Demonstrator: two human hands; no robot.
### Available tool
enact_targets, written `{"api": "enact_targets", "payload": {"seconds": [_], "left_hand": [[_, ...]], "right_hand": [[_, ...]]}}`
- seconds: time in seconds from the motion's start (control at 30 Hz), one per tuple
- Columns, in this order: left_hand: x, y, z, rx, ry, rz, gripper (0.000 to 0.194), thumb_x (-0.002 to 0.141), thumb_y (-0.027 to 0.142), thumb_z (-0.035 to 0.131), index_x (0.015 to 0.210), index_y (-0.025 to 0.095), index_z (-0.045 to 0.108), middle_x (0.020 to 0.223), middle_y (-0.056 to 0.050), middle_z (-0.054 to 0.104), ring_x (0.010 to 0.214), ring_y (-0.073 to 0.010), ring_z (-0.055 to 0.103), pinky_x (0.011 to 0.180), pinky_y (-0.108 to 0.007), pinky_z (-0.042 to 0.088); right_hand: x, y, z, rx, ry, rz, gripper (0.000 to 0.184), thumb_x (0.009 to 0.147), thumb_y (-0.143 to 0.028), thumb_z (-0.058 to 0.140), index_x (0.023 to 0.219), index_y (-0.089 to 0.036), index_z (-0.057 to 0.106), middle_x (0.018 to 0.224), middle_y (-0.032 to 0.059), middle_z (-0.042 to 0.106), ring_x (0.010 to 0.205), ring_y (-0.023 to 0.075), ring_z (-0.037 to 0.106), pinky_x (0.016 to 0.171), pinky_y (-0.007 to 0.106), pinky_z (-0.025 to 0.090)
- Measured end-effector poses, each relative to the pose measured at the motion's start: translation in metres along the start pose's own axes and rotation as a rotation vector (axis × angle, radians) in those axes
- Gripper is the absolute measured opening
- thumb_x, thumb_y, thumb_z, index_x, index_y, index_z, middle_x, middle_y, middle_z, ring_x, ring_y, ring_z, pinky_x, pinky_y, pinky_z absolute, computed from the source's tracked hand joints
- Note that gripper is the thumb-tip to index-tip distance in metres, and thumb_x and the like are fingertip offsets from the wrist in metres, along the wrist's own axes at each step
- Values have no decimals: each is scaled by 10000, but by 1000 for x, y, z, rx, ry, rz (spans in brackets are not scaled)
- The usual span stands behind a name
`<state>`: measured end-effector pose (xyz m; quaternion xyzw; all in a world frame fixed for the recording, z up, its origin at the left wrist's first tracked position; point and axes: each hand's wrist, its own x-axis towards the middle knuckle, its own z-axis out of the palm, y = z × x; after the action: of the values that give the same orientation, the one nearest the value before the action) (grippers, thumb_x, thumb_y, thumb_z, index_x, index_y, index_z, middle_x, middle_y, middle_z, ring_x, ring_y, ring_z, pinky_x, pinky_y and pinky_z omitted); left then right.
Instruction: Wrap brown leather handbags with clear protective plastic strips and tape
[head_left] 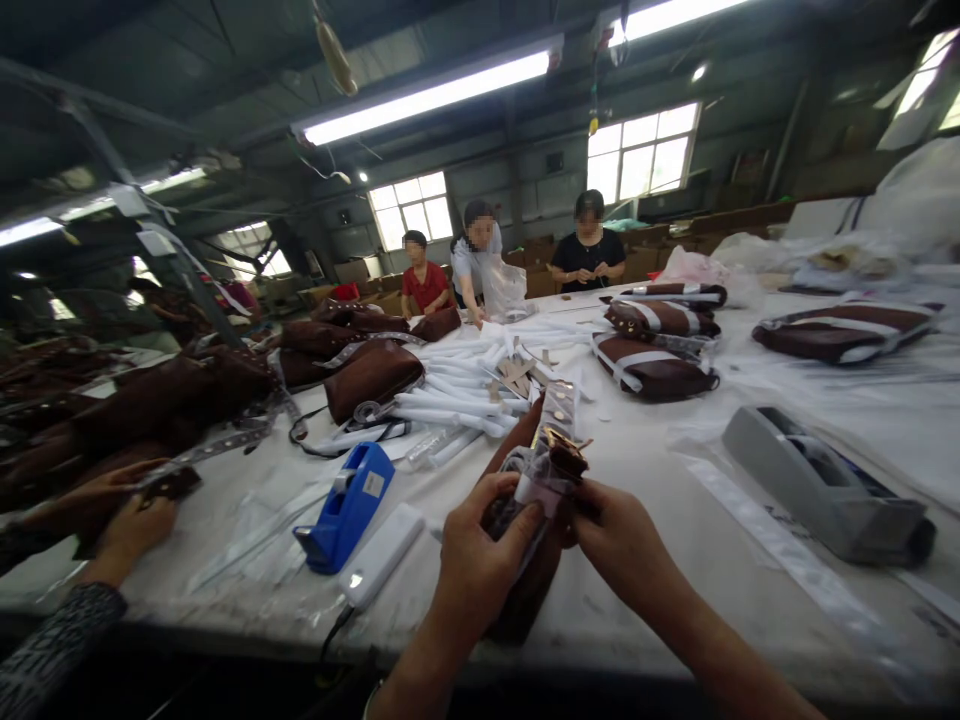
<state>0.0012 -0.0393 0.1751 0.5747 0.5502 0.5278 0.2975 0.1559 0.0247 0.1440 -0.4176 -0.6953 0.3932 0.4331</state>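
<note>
My left hand (480, 550) and my right hand (626, 545) are both closed on a brown bag strap (551, 455) with a gold metal clasp, partly wrapped in clear plastic and white paper. The strap's lower part runs down between my hands to the table's near edge, and its far end lies on the white table (660, 450). My left thumb presses on the white wrapping beside the clasp.
A blue tape dispenser (346, 505) and a white flat device (382, 555) lie left of my hands; a grey tape dispenser (821, 485) sits right. Brown bags (652, 365) and white paper rolls (450, 400) fill the middle. Another person's hands (124, 510) work at left; three people stand far back.
</note>
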Motion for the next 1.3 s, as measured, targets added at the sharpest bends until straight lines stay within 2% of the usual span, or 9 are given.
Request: {"api": "enact_targets", "payload": {"seconds": [0.17, 0.37, 0.53, 0.77, 0.83, 0.93, 1.1, 1.17, 1.3], "left_hand": [[-1, 0, 2, 30, -15, -43, 260, 823, 363, 701, 1037, 216, 718, 976, -38, 749, 911, -227, 692, 820, -301, 538], [-1, -5, 4, 18, 16, -29, 335, 831, 360, 704, 1128, 220, 641, 1001, -44, 740, 925, -212, 700, 834, -293, 529], [-10, -3, 12, 57, 18, 48, 514, 845, 357, 701, 1305, 242, 503, 1010, -53, 736, 989, -223, 696, 933, -340, 512], [-51, -35, 4, 471, 216, 307, 852, 792, 378, 755, 1511, 308, 302, 1549, -119, 395, 1426, -333, 366, 1133, -513, 371], [-62, -54, 4, 582, 292, 316, 934, 750, 393, 791, 1524, 311, 274, 1576, -131, 345, 1452, -357, 308, 1141, -569, 338], [-62, -77, 0, 522, 415, 133, 856, 785, 413, 753, 1510, 284, 317, 1514, -135, 443, 1398, -343, 408, 1116, -536, 384], [-33, -81, -28, 197, 537, -87, 580, 768, 476, 754, 1256, 202, 601, 1160, -89, 696, 1130, -295, 641, 1027, -442, 486], [-24, -76, -39, 10, 538, -95, 556, 762, 465, 767, 1224, 195, 618, 1135, -78, 706, 1099, -279, 658, 1014, -433, 501], [-6, -68, -53, -367, 342, -142, 616, 807, 460, 736, 1340, 216, 548, 1264, -95, 668, 1153, -280, 643, 994, -419, 527]], "right_hand": [[-1, 5, -8, 11, -7, 55, 166, 719, -315, 655, 586, -215, 664, 546, 28, 639, 549, 196, 577, 490, 275, 407], [-21, 1, -11, 618, -268, 276, 426, 861, -586, 627, 910, -169, 698, 652, 14, 614, 547, 115, 502, 498, 233, 379], [-23, -8, 3, 656, -42, 296, 358, 738, -499, 800, 788, -151, 734, 607, -9, 604, 552, 102, 488, 509, 232, 374], [-12, -13, 18, 824, 162, 257, 384, 734, -490, 806, 938, -169, 755, 867, 43, 746, 769, 185, 666, 752, 307, 537], [-10, -11, 16, 796, 53, 222, 426, 799, -556, 727, 943, -156, 748, 789, 47, 732, 706, 169, 664, 716, 299, 549], [-7, -3, 2, 585, -142, 138, 544, 883, -645, 560, 970, -143, 751, 818, 87, 741, 690, 182, 689, 707, 322, 572], [3, 42, -27, 52, 259, -60, 472, 901, -602, 550, 1077, -206, 738, 1122, 100, 732, 984, 258, 700, 915, 419, 553], [3, 63, -34, -34, 298, -34, 504, 907, -604, 530, 1163, -206, 704, 1222, 114, 694, 1140, 284, 641, 971, 448, 533], [-15, 83, -49, -119, 387, -43, 579, 914, -596, 514, 1356, -225, 565, 1465, 113, 516, 1344, 291, 486, 1059, 485, 477]]}}
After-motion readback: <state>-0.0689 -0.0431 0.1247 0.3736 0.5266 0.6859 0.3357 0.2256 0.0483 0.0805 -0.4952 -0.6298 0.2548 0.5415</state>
